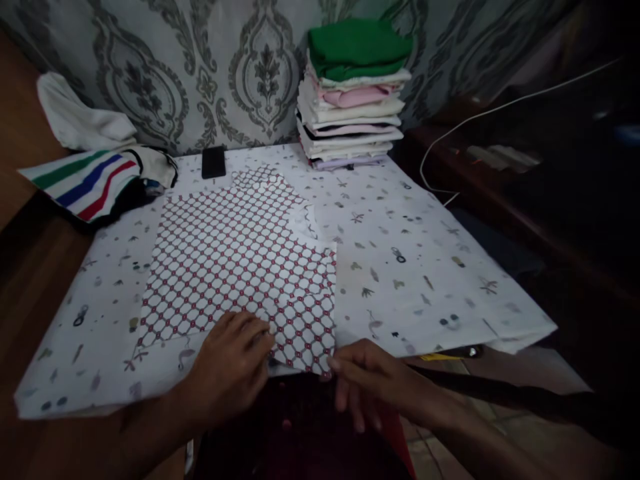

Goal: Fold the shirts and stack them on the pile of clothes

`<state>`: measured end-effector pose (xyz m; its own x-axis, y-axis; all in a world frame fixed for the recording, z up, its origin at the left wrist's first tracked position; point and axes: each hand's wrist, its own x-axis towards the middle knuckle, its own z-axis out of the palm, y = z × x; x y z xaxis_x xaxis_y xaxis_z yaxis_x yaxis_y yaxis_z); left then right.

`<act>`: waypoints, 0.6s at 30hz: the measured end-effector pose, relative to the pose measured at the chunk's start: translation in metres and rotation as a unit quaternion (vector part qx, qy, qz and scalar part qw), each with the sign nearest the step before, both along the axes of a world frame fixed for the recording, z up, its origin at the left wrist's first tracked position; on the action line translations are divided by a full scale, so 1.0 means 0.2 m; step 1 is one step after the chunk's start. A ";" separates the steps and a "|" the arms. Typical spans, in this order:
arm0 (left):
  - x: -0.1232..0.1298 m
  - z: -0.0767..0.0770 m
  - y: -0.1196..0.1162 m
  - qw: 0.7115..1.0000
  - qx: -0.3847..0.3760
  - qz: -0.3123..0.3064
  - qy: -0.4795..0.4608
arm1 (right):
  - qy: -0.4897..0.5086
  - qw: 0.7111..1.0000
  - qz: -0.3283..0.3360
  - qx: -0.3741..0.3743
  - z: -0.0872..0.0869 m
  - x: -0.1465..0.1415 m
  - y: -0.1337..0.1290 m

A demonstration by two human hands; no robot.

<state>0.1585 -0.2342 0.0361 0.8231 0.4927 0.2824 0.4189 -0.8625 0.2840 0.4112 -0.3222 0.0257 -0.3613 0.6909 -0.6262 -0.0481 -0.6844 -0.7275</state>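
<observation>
1. Room dim from where I stand; light soft, source cannot be told.
2. Brightest zone: middle of white tablecloth point(370, 220); patterned fabric point(215, 253) has a faint sheen near its top.
3. Both hands point(230, 360) in shade, soft-edged.
4. Right side and lower middle sink to near black; detail lost.
5. Wallpaper point(267, 73) greyish, smeared toward upper right.
6. Outer edges stretched, 4 corners darkened.

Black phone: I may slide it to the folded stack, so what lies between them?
In the head view, a lattice-print garment juts partly between phone and folded stack; otherwise, printed cloth shows there.
</observation>
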 end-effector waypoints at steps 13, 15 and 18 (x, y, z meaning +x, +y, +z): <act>0.20 -0.20 0.58 0.994 0.022 0.090 0.059 | -0.519 0.670 0.101 0.522 -0.18 -0.05 0.62; 0.17 -0.24 0.58 0.992 0.025 0.088 0.086 | -0.547 0.655 0.088 0.513 -0.24 0.03 0.58; 0.13 -0.26 0.59 0.991 0.018 0.078 0.104 | -0.567 0.639 0.065 0.516 -0.26 0.13 0.52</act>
<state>0.1854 -0.1154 -0.0151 0.7802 0.6109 0.1342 0.5937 -0.7909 0.1484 0.4373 -0.2178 -0.0271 -0.1762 0.9572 0.2296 0.9185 0.2438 -0.3114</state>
